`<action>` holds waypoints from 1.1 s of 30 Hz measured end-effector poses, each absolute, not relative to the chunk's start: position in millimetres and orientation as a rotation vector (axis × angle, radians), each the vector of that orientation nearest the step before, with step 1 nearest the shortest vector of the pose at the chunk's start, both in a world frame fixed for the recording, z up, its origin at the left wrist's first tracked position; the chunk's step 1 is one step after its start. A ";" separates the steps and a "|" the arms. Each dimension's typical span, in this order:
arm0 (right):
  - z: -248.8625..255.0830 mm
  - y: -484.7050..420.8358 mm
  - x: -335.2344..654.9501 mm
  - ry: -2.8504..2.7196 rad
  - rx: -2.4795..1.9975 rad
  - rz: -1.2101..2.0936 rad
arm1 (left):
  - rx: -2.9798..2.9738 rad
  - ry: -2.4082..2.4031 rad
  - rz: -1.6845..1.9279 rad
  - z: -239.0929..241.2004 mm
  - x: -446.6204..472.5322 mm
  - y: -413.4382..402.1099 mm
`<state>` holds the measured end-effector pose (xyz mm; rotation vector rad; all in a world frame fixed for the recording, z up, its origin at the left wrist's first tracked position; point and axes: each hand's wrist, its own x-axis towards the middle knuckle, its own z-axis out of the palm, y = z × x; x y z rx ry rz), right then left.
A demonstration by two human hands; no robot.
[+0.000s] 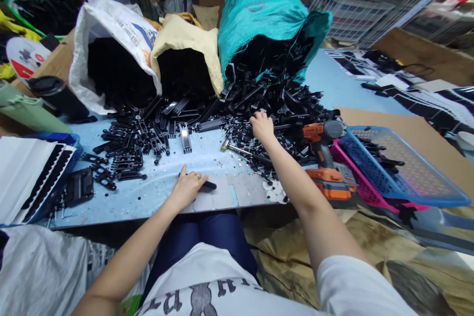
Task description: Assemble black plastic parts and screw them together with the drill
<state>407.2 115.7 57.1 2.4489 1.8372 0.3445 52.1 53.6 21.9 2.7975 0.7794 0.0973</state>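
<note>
My left hand (188,188) is closed over a black plastic part (209,185) near the table's front edge; one end of it sticks out to the right of my fingers. My right hand (262,127) reaches forward to the heap of black plastic parts (285,101), its fingers curled down at the loose screws (237,131). What those fingertips hold, if anything, is hidden. Between my hands lies a hammer-like tool (240,150) with a brass-coloured head. A shiny black bracket (185,137) lies beyond my left hand.
White (83,59), cream (185,34) and teal (259,5) sacks spill black parts onto the blue table (155,192). At right are a cordless drill (326,158) and a blue basket (425,173). Jointed black arms (128,158), a black tumbler (55,94) and a green bottle (29,111) are at left.
</note>
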 end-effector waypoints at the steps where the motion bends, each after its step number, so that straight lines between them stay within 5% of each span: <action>1: 56.2 116.7 417.9 1.958 2.263 0.331 | 2.825 0.820 0.071 22.9 51.5 55.2; 7: 52.0 105.2 457.7 2.153 1.852 0.373 | 2.897 0.964 -0.002 24.0 41.9 45.4; 13: 87.4 70.2 421.8 2.338 1.920 0.345 | 2.831 1.043 -0.014 15.1 44.4 39.9; 20: 62.6 -14.3 288.5 2.593 1.372 -0.367 | 2.666 0.874 0.085 17.8 55.9 45.3; 25: 34.7 -30.6 259.0 2.544 1.545 -0.332 | 2.642 0.865 0.130 22.8 57.1 42.7; 33: 60.3 -35.2 239.7 2.517 1.697 -0.079 | 2.626 0.844 0.421 11.3 48.3 42.0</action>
